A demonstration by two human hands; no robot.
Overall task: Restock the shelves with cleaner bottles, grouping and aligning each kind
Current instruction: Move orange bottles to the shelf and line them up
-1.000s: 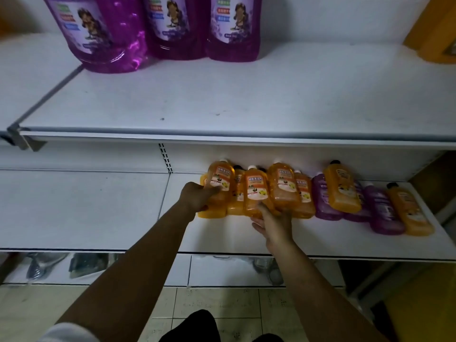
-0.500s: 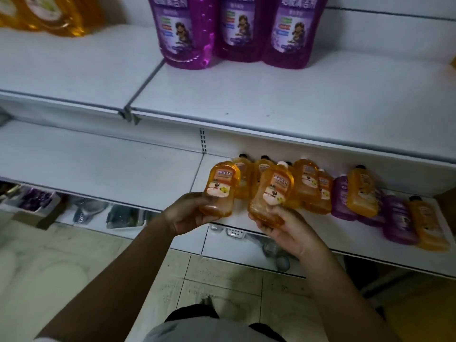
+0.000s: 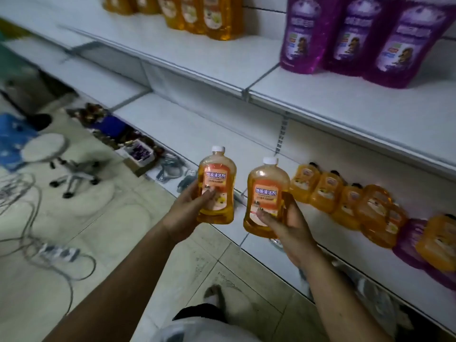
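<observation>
Left hand (image 3: 187, 213) grips one orange bottle (image 3: 217, 186) from the side, with the thumb across the label. My right hand (image 3: 288, 225) clasps a second bottle (image 3: 267, 193) from below, thumb on its label. The fingers behind both are hidden. The two stand upright, near each other but apart, in the air before the edge of the low shelf (image 3: 197, 134). To the right on it, a row (image 3: 345, 198) of small orange bottles stands along the back wall. The purple ones (image 3: 407, 243) at its end are blurred and cut by the frame. Left of the row the white board lies open. The top shelf (image 3: 345, 102) carries big purple bottles (image 3: 355, 35) and big orange ones (image 3: 209, 16), tops cut off. On the tiled floor (image 3: 123, 218) at left, a stool (image 3: 49, 149) and cables (image 3: 29, 218) are blurred.
</observation>
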